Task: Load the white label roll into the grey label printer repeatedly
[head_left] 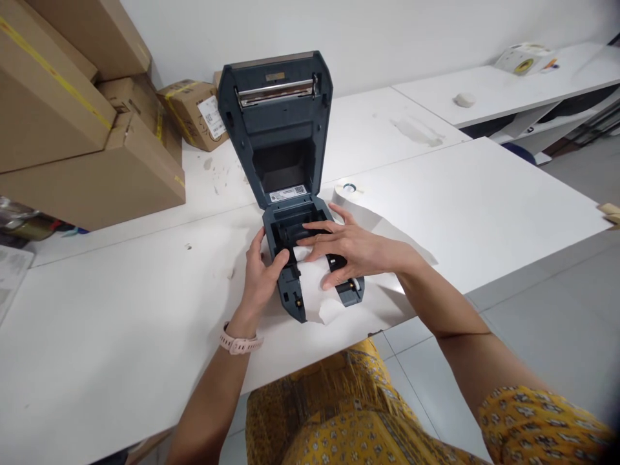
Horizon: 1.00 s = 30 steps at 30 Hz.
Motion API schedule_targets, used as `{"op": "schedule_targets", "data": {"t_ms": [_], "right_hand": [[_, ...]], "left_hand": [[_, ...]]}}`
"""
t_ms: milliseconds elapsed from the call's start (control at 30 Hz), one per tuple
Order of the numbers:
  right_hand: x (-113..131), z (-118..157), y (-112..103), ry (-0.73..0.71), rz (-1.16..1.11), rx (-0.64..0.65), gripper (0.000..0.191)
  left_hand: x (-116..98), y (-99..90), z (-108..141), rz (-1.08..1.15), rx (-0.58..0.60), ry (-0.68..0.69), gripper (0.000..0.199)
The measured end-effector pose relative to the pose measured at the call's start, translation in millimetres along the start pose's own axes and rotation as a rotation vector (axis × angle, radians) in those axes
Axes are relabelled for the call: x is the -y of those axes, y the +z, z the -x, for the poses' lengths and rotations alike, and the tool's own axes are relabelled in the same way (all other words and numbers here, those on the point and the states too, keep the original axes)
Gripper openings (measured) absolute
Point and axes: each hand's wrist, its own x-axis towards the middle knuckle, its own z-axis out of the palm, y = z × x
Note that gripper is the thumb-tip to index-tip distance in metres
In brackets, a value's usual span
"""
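Note:
A dark blue-grey label printer [285, 305] sits near the table's front edge, its lid [285, 126] raised and tilted back. A strip of white paper [317, 290] runs from inside it over the front, ending in a torn, uneven edge. My left hand [261, 274] grips the printer's left side, thumb over the inner rim and fingers along the outside. Over the paper and the inner bay lies my right hand [346, 248], fingers spread. Its thumb rests on the strip, and its fingers partly hide the paper roll inside.
Behind the printer to the right, a label roll [349, 188] lies with a long loose strip of backing paper [392, 236]. Cardboard boxes [92, 171] are stacked at left. A small round white object [465, 99] and a white box-like item [526, 59] stand far right.

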Motion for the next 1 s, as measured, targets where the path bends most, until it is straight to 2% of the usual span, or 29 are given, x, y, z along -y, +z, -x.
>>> {"op": "schedule_targets", "data": {"t_ms": [300,467,767,1000], "right_hand": [[-12.1,-10.1,-11.5,-0.078,0.017,0.107,0.041],[-14.0,-12.5,-13.5,-0.077,-0.003,0.104,0.036],[-20.4,-13.7,-17.7,-0.071,-0.073,0.174,0.039],[-23.8,-12.2,-17.0,-0.102,-0.086,0.164,0.042]], "left_hand": [[-4.0,2.2,-2.3,0.027,0.003,-0.028,0.071],[-7.4,3.2,-2.1,0.04,0.015,-0.073,0.075],[-7.8,2.2,-2.6,0.025,0.032,-0.052,0.074],[-6.2,3.2,-3.4,0.061,0.019,-0.045,0.073]]}}
